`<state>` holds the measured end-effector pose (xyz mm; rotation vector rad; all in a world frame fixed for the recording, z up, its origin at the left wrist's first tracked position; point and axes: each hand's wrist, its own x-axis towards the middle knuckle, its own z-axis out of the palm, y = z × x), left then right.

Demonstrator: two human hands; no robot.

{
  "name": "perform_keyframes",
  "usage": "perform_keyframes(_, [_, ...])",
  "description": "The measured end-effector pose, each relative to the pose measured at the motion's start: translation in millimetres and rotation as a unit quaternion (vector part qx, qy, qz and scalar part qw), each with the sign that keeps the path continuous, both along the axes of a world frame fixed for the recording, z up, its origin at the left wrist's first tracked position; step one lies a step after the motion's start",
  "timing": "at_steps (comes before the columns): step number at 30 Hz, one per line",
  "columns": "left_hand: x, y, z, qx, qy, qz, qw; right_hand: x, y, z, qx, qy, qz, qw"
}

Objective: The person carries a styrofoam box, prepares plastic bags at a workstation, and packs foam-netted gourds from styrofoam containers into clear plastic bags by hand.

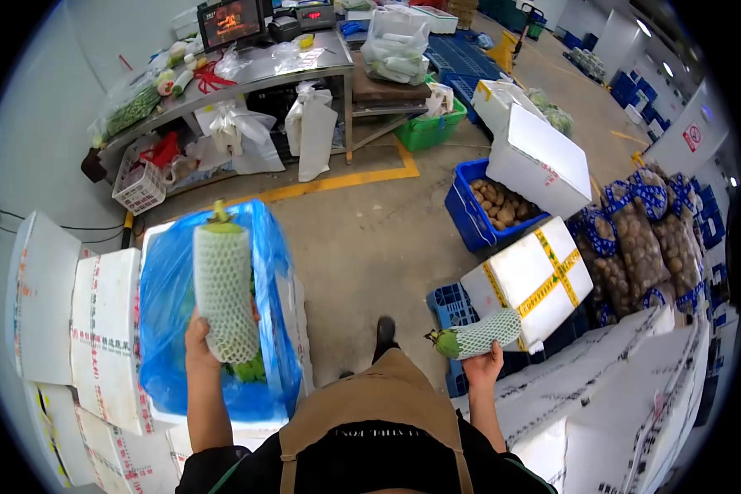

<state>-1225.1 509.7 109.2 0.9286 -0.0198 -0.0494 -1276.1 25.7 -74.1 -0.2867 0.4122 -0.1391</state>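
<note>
My left hand (202,342) is closed round the lower part of a green-stemmed eggplant (224,288) in a white foam net sleeve. It is held upright above a white foam box (301,329) lined with a blue plastic bag (166,321). Some green produce (251,369) shows inside the bag, mostly hidden. On the other side, my right hand (482,369) grips a second netted eggplant (487,333) from below. That one lies sideways with its green cap to the left, in front of a closed foam box (528,280) with yellow tape.
White foam boxes (103,329) stand along the left wall. To the right are a blue crate (469,218) of potatoes, a foam lid (539,156) and sacks (638,235). A metal table (263,76) with vegetables and a screen stands ahead. A green crate (436,128) sits beside it.
</note>
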Motion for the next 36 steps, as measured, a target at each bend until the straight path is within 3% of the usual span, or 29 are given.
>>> perform_keyframes(7, [177,-61,-20,-0.023,0.016,-0.037,0.999,219,-28,-10,-0.024,-0.049,0.044,0.998])
perform_keyframes(12, [305,-91,-44,-0.093,0.037,0.046,0.994,469,-26,40,-0.016,-0.112,0.145,0.983])
perform_keyframes(17, [412,-90,-42,-0.042,0.026,0.102,0.994,662,15,84,-0.042,-0.199,0.173,0.964])
perform_keyframes(24, [623,-63,-43,-0.002,-0.006,0.093,0.996,917,66,169,-0.211,-0.297,0.086,0.927])
perform_keyframes(30, [802,-64,-23,-0.013,0.005,-0.018,1.0,1123,74,221,-0.318,-0.303,-0.023,0.898])
perform_keyframes(33, [872,-80,-19,-0.008,0.021,-0.056,0.998,1218,71,212,-0.439,-0.301,-0.047,0.845])
perform_keyframes(36, [933,-100,-26,0.016,0.026,-0.053,0.998,1296,68,179,-0.635,-0.243,-0.072,0.73])
